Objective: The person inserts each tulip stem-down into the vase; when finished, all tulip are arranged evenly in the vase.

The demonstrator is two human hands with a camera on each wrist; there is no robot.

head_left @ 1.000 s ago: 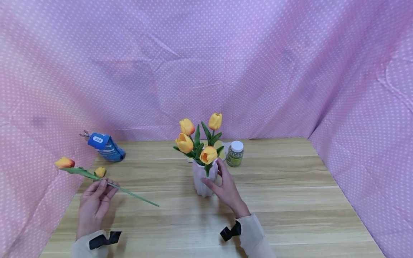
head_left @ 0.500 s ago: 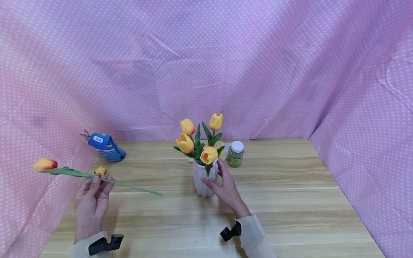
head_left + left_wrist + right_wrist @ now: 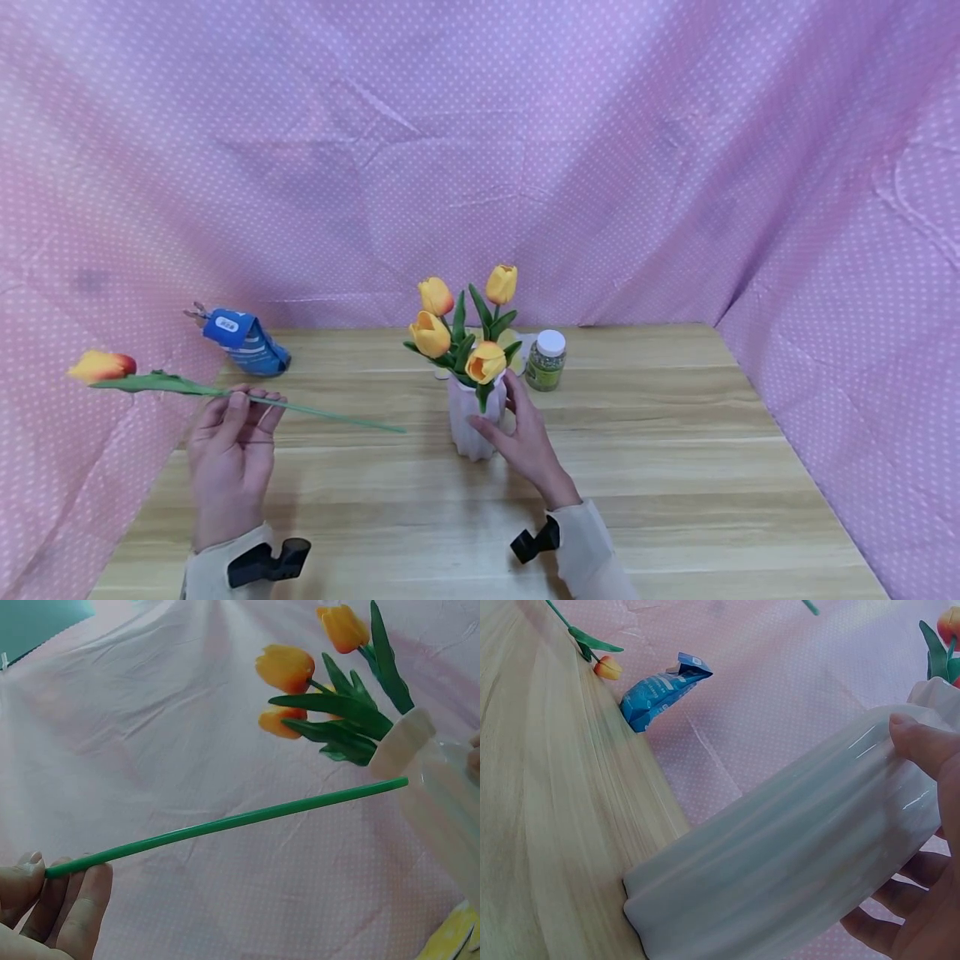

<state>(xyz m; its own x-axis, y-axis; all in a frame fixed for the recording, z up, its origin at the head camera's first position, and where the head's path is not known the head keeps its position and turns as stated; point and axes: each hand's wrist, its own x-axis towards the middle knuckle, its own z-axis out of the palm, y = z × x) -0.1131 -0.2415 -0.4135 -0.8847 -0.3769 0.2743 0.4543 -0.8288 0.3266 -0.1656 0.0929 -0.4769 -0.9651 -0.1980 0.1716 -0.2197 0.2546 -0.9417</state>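
Note:
My left hand (image 3: 228,467) pinches an orange-yellow artificial tulip (image 3: 168,382) by its green stem, above the table. The bloom points left and the bare stem end points right, towards the vase. In the left wrist view, the stem (image 3: 240,820) runs from the fingers and its tip overlaps the vase. A pale ribbed vase (image 3: 468,421) stands upright, holding several yellow tulips (image 3: 431,335). My right hand (image 3: 528,442) grips it near the rim, thumb in front. Another tulip (image 3: 607,667) lies on the table in the right wrist view; the left hand hides it in the head view.
A blue bag (image 3: 258,350) with a clip on top stands at the back left of the wooden table (image 3: 660,467). Just right of the vase is a white-lidded jar (image 3: 546,367). A pink dotted cloth (image 3: 480,167) surrounds the table's back and sides.
The left hand first moves left and swings the tulip level, then shifts forward and right, bringing the stem end nearer the vase. The right hand stays on the vase.

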